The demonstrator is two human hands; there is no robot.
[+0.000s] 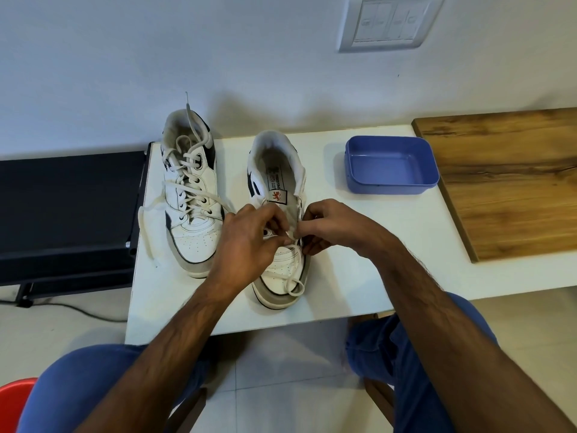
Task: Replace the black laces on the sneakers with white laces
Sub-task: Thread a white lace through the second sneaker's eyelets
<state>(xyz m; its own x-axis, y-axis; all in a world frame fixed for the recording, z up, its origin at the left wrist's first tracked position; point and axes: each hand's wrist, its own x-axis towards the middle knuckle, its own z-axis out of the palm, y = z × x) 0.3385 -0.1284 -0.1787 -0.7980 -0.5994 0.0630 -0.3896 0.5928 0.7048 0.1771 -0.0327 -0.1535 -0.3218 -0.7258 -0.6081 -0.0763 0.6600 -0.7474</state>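
Two knees in blue trousers (93, 385) are nearest, with a bit of a red seat (15, 398) at the left. Both bare arms reach forward over the white table (343, 276).

The left hand (246, 242) and the right hand (331, 226) meet over the right sneaker (278, 276). The fingers of both hands are curled and pinch a white lace (293, 276) at the low eyelets. The rest of that lace lies in a loose loop on the toe. The top of this sneaker is open and has no lace in it. A small tag (277, 196) on its tongue has a red picture on it. The words on the sole inside are too small to read.

The left sneaker (190, 195) stands just beside it, toe toward the person. It is full of white lace, and the loose ends hang down onto the table.

Farther right, a blue box (390, 165) stands on the table. It has nothing in it. A brown wooden board (512, 182) lies next to it.

A black stand (68, 207) is at the left. On the wall is a white switch plate (390, 21).
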